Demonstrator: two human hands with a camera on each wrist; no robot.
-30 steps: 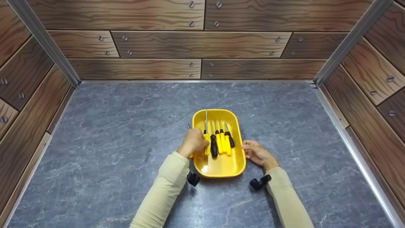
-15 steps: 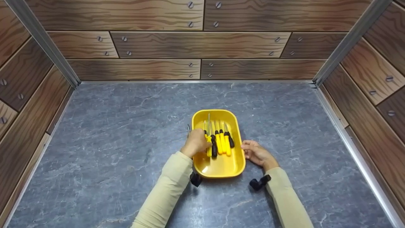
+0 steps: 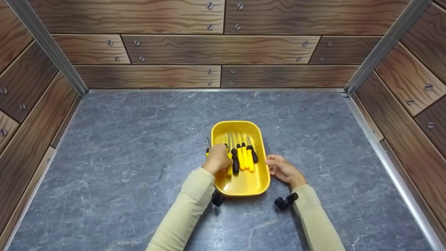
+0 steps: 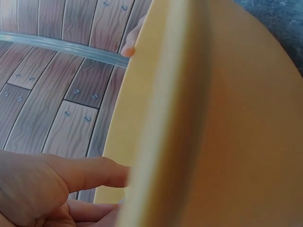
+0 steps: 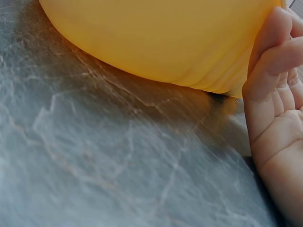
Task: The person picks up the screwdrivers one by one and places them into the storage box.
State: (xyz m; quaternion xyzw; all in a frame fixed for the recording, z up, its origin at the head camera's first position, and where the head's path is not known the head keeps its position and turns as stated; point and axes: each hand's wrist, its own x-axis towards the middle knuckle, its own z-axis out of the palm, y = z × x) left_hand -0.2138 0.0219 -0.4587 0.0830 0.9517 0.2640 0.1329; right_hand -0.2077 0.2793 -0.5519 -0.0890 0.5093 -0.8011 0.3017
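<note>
A yellow plastic tray (image 3: pixel 244 186) stands on the marbled surface, with several screwdrivers lying side by side in it, tips away from me. My left hand (image 3: pixel 216 158) reaches over the tray's left wall and pinches a yellow-handled screwdriver (image 3: pixel 229 170) at the left of the row. Beside it lies a black-handled screwdriver (image 3: pixel 236 166). In the left wrist view the tray's rim hides the fingertips of the left hand (image 4: pixel 61 184). My right hand (image 3: pixel 284 169) holds the tray's right rim with its fingertips; the right wrist view shows its fingers (image 5: pixel 272 59) against the wall.
Outside the tray's left wall lies another tool with a metal tip (image 3: pixel 207 142), mostly hidden by the left hand. Wood-patterned walls (image 3: pixel 174 75) enclose the grey marbled surface (image 3: pixel 132 157) at the back and sides.
My left hand has moved slightly right, and the screwdriver has come down beside the black-handled one, its shaft tip now lower in the tray. The right hand has stayed at the rim.
</note>
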